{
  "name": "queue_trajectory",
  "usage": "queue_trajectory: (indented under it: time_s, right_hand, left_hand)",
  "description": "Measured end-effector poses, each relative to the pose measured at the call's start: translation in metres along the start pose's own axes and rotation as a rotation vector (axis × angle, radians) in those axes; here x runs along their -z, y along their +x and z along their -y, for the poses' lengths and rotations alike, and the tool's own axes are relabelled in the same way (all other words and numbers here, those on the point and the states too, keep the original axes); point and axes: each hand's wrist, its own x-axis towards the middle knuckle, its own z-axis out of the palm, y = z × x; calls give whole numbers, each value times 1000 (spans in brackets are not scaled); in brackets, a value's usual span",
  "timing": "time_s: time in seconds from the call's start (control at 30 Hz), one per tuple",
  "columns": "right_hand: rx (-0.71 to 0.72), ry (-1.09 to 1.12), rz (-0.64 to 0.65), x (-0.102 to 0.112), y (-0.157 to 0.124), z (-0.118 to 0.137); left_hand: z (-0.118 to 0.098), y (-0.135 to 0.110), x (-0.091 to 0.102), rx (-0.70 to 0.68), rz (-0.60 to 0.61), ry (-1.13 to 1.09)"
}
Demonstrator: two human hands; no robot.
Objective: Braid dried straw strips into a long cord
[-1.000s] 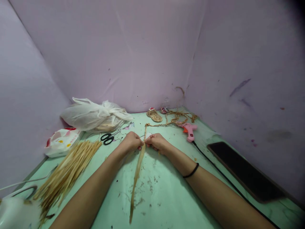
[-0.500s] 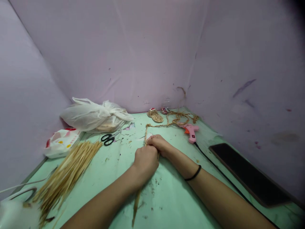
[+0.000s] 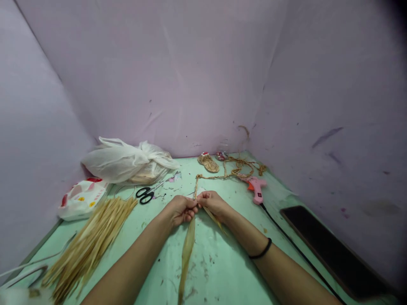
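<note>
A thin braided straw cord (image 3: 196, 185) comes toward me from the back right of the green table, and both hands meet at its near end. My left hand (image 3: 182, 210) is closed there, thumb and fingers pinching the cord. My right hand (image 3: 213, 204) pinches it from the other side, fingertips nearly touching the left ones. Below the hands a wide, pale dried-leaf strip (image 3: 187, 252) hangs toward me. Another strip (image 3: 216, 221) slants out under my right hand. The exact join is hidden by the fingers.
Left: a bundle of straw strips (image 3: 95, 243), black-handled scissors (image 3: 145, 195), a tissue pack (image 3: 84, 198) and a white plastic bag (image 3: 124, 163). Back: a small woven straw slipper (image 3: 209, 162) and coiled cord (image 3: 243, 166). Right: a pink glue gun (image 3: 257, 189) with its cable, and a phone-like dark slab (image 3: 330, 250).
Both hands were bunched together, the left as a fist in front. Now they are side by side, pinching with fingertips, and the two loose strips show spread apart below.
</note>
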Motion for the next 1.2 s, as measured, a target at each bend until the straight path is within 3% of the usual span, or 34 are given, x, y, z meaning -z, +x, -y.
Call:
queue_trajectory:
  time_s: [0.17,0.37,0.53,0.67,0.83,0.97,1.1,1.2]
  right_hand:
    - [75,-156,68,15,2,-5]
    - [230,-833,-1,20,1,-1]
    - [98,-1089,-144,9,-14,23]
    - [72,-1181,-119,-11,-29,35]
    - [111,-1280,-80,-30,-41,37]
    - [123,-1128,-43,-8,-35,41]
    - [96,-610,-273,18,-17,40]
    - [-136,-181,-106,16,-8,34]
  left_hand:
    - [2,0,-2,-65,-127,125]
    - [5,8,-11,-163,-250,266]
    - [13,15,-11,-251,-287,271]
    - [9,7,-12,-148,-299,108]
    - [2,-2,-7,-69,-180,52]
    - [0,-3,2,-62,-103,30]
    - [-1,-1,8,-74,-28,-5]
    - [-1,0,8,-77,-15,24]
